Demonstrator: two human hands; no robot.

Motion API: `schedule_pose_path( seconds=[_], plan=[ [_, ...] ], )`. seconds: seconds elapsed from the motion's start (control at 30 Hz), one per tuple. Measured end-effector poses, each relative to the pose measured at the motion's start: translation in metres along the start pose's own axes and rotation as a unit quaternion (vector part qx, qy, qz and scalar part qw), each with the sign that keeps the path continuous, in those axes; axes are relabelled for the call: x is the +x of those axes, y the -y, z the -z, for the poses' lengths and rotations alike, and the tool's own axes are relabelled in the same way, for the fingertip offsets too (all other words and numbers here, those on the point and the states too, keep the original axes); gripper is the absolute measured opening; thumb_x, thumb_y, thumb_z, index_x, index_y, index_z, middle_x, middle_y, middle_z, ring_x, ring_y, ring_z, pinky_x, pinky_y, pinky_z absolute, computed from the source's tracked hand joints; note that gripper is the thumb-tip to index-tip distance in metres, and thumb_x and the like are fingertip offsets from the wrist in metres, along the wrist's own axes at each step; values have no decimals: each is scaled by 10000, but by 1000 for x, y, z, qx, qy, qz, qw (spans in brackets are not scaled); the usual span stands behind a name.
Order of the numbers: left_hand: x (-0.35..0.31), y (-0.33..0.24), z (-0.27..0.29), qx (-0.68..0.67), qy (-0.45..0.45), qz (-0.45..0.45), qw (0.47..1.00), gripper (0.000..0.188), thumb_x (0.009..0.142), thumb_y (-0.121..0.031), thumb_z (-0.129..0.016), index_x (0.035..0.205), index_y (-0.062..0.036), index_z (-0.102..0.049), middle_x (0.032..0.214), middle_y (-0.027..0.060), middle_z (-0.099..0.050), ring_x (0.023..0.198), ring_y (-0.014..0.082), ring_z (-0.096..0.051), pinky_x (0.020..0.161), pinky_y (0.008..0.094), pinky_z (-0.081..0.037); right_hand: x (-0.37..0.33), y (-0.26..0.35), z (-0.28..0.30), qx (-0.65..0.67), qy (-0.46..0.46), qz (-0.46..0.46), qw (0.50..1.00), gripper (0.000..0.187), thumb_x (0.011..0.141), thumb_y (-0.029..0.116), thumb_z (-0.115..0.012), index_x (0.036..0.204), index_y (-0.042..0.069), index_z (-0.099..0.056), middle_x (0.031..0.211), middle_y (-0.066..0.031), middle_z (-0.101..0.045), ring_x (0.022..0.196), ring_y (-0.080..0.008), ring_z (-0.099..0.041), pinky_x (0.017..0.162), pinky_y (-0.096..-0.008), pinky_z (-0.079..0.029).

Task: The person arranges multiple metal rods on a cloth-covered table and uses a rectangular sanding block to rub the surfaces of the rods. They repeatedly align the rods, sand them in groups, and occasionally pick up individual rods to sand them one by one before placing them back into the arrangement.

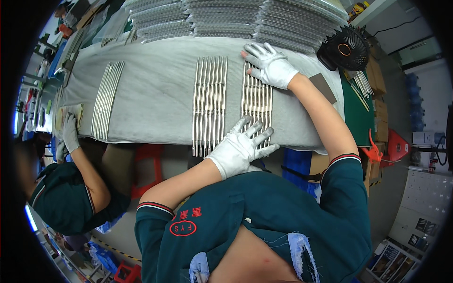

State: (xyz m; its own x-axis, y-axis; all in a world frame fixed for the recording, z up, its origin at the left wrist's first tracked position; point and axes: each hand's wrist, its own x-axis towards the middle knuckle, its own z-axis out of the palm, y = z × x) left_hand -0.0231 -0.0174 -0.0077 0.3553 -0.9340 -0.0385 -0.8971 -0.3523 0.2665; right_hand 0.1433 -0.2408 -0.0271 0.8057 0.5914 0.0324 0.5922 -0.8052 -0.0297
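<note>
Several shiny metal rods (257, 101) lie side by side on the grey cloth in front of me. My left hand (236, 146), in a whitish glove, rests its spread fingers at the near ends of these rods. At their far ends my right hand (271, 66) lies with its gloved fingers stretched out, two fingertips bare. Both hands are open, pressing on or touching the rods without wrapping round them. A second row of like rods (209, 104) lies just to the left, its near ends sticking out past the table edge.
Tall stacks of clear bubbled plastic trays (222, 21) stand along the table's back. A black fan (347, 48) is at the back right, near a dark flat plate (323, 88). Further left lie more rods (107, 101), beside a co-worker's gloved hand (71, 133). Grey cloth (155, 94) covers the table.
</note>
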Motion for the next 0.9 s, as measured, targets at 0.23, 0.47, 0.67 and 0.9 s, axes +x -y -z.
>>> schedule_pose_path(
  seconds=[0.23, 0.47, 0.67, 0.9],
  plan=[
    [-33, 5, 11, 29, 26, 74, 996, 808, 818, -709, -595, 1510, -322, -440, 1553, 125, -438, 1429, 395, -407, 1199, 633, -152, 37, 22, -15, 7, -43, 8, 999, 646, 1018, 561, -391, 1515, 153, -445, 1605, -124, -357, 1493, -317, -298, 1234, -509, -210],
    [-36, 7, 11, 27, 14, 60, 998, 812, 819, -685, -611, 1514, -305, -432, 1545, 129, -444, 1424, 391, -410, 1205, 602, -181, 40, 26, -17, 15, -54, 1, 998, 661, 1019, 553, -395, 1510, 114, -442, 1591, -141, -374, 1491, -309, -305, 1237, -508, -198],
    [-6, 5, 2, 9, -11, -28, 1000, 757, 848, -622, -607, 1512, -301, -434, 1532, 129, -450, 1413, 376, -421, 1205, 578, -230, 8, 0, -10, -14, -33, 17, 999, 638, 1032, 529, -396, 1506, 105, -446, 1593, -152, -366, 1500, -313, -288, 1243, -498, -191],
    [0, 0, 1, 4, -15, -37, 999, 726, 856, -599, -613, 1497, -296, -455, 1532, 125, -449, 1418, 353, -418, 1210, 571, -217, -1, -7, -9, -12, -26, 16, 999, 634, 1035, 532, -379, 1504, 111, -452, 1587, -161, -375, 1499, -317, -290, 1240, -502, -193]
  ],
)
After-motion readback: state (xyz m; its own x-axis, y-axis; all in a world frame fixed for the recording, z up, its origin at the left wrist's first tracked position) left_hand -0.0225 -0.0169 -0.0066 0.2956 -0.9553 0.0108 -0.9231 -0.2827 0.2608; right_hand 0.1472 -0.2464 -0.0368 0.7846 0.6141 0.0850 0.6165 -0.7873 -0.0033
